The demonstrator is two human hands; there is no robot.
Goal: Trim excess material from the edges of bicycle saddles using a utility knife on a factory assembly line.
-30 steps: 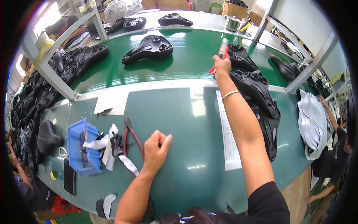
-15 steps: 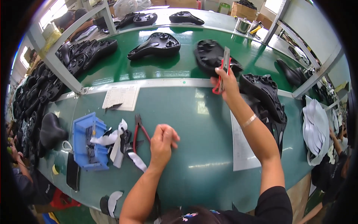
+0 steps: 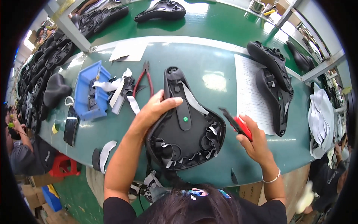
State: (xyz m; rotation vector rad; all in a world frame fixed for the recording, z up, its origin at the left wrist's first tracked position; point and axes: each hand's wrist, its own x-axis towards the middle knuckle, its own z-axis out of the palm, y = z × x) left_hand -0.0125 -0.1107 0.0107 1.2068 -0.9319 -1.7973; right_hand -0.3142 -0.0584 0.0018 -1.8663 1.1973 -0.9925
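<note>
A black bicycle saddle [image 3: 175, 145] lies underside up in front of me, its narrow nose pointing away. Gathered cover edges with pale backing show around its wide rear, and a white strip runs beside the nose. My left hand [image 3: 151, 112] grips the saddle's left side, thumb over the underside. To the right of the saddle, apart from it, my right hand [image 3: 257, 143] is closed around a red utility knife [image 3: 241, 127]. The knife's dark blade is out and points up and left toward the saddle.
Left of the saddle are red-handled pliers [image 3: 139, 78], cut scraps [image 3: 117, 91], a blue bin [image 3: 89, 112] and a phone [image 3: 71, 127]. Two saddles [image 3: 274, 93] lie on a paper sheet at right, near stacked pale covers [image 3: 320, 123]. Another saddle [image 3: 161, 10] sits on the green surface beyond.
My right hand, holding the knife, has come back from the saddle on the far green surface. A saddle now lies before me in my left hand, which was loosely curled. The view has tilted down.
</note>
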